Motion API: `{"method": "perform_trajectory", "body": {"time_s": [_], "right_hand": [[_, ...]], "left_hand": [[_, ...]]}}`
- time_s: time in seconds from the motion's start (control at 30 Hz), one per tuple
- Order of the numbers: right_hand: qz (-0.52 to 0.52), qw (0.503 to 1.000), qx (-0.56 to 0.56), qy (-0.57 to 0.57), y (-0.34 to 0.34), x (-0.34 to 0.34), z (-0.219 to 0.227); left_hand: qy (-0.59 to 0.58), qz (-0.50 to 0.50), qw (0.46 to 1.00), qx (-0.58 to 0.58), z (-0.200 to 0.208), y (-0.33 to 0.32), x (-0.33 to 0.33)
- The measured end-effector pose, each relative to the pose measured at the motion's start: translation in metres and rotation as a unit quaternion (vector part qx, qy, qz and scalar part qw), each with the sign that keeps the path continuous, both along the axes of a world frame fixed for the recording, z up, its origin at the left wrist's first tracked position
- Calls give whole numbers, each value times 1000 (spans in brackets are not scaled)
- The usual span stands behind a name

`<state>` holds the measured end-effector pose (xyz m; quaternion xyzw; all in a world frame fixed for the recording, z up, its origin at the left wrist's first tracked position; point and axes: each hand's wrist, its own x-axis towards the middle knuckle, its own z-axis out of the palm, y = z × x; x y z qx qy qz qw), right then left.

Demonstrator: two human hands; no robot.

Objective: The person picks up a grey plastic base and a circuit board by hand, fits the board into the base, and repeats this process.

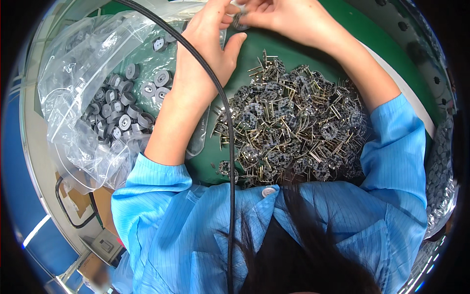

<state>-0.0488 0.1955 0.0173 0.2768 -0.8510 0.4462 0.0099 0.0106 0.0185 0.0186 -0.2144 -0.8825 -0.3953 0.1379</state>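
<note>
So, both hands are right up at the top edge of the view. The right hand (298, 19) has its fingers pinched on a small dark round part (238, 22), which is a bit blurry, so no fine detail on it. That part is in the gap between the two hands, over the green worktop (249, 46). The left hand (203, 54) is just beside it with the thumb sticking out, well away from its fingers. Those look bent, but I can't tell whether they're gripping anything.

Below the hands, between the forearms, there's a big messy heap of small dark circuit boards (293, 122) with thin metallic pins pointing every which way. Over on the left, a clear plastic bag (61, 95) lies spread out, with a bunch of grey round pieces (115, 110) around it. Also, a black braided cable (230, 196) crosses in front of the left hand.
</note>
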Motion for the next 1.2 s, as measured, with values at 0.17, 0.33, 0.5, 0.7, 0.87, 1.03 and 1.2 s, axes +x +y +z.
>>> {"method": "perform_trajectory", "body": {"time_s": [0.17,0.33,0.5,0.7,0.87,1.03,1.2], "right_hand": [[-229,955,156,108,67,-92,-14],[-290,938,179,67,146,-184,-32],[-348,917,195,13,159,-193,-31],[-206,968,41,135,107,-130,-16],[270,958,86,-42,33,4,4],[108,980,114,-125,32,9,1],[-32,951,306,-17,31,24,29]], "left_hand": [[119,-59,990,-42,-14,-30,-22],[-89,91,988,-92,13,-55,-14],[-85,23,985,-151,0,-63,-17],[-7,-64,986,-156,-7,-55,-22],[11,-37,990,-136,-15,-48,-21],[19,-65,990,-123,-18,-26,-20],[17,-84,989,-122,-22,-20,-17]]}}
